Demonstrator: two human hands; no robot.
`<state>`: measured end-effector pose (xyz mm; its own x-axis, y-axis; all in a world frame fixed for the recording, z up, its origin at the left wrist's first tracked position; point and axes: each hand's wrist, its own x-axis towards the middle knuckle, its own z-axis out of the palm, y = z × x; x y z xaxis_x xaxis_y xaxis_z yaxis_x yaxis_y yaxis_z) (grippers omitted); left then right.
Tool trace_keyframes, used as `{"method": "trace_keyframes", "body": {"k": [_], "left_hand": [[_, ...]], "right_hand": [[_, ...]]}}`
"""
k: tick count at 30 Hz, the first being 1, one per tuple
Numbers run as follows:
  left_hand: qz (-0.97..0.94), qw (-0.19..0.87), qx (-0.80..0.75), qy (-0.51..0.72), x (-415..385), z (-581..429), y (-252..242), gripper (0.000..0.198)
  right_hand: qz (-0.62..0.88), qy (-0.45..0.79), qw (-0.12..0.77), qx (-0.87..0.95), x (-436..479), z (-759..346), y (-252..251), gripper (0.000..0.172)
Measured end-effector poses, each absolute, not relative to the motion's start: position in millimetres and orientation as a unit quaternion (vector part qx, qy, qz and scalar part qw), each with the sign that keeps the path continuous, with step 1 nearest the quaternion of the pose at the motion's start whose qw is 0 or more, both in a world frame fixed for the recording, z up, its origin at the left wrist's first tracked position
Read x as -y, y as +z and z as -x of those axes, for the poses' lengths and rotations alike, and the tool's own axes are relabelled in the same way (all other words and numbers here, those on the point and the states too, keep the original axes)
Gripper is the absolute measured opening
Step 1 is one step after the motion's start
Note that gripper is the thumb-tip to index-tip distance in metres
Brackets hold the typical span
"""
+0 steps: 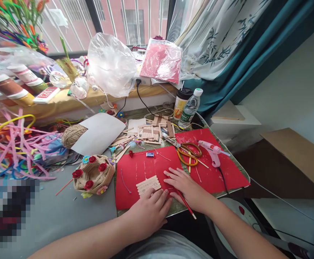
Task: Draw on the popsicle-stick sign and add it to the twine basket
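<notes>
My left hand [148, 211] lies flat on a red paper sheet [135, 169], fingers stretched toward a small panel of glued popsicle sticks [148, 184]; its fingertips touch the panel's near edge. My right hand [187, 189] rests just right of the panel with fingers spread on the red sheet's edge. A thin red stick [187, 205] passes under this hand and pokes out toward me; whether the fingers grip it is unclear.
Orange-handled scissors [187, 154] and a pink-white glue gun [213, 151] lie on a second red sheet [227, 172]. A stick basket with red flowers [93, 174], twine ball [72, 135], white paper [99, 133], more stick frames [150, 133], a bottle [189, 108], pipe cleaners [11, 147] surround them.
</notes>
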<state>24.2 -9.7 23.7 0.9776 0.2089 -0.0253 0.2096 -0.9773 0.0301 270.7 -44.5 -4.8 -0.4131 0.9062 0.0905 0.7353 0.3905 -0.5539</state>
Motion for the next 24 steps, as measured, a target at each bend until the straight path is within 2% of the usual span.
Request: {"method": "trace_keyframes", "body": {"k": [5,9,12,16,21,24], "left_hand": [[-0.989,-0.021,-0.140,-0.037,24.4,-41.4,22.5,0.064],[-0.981,-0.055,-0.175,-0.067,35.7,-62.8,22.0,0.068],[-0.972,-0.080,-0.206,-0.078,40.8,-77.0,23.2,0.054],[-0.977,-0.082,-0.195,-0.036,41.7,-81.2,14.4,0.044],[-0.978,-0.047,-0.201,-0.019,38.3,-75.4,-1.0,0.048],[-0.978,-0.025,-0.207,-0.026,33.5,-73.3,-0.4,0.056]], "right_hand": [[0.506,0.223,0.223,0.803,46.0,-269.5,-8.1,0.050],[0.504,0.239,0.298,0.775,46.5,-274.7,-16.6,0.051],[0.533,0.265,0.338,0.729,45.6,-278.8,-21.2,0.042],[0.578,0.330,0.342,0.663,44.2,-279.7,-20.2,0.035],[0.580,0.373,0.311,0.654,41.0,-274.0,-8.5,0.035],[0.579,0.382,0.336,0.637,35.5,-270.8,-1.0,0.033]]}}
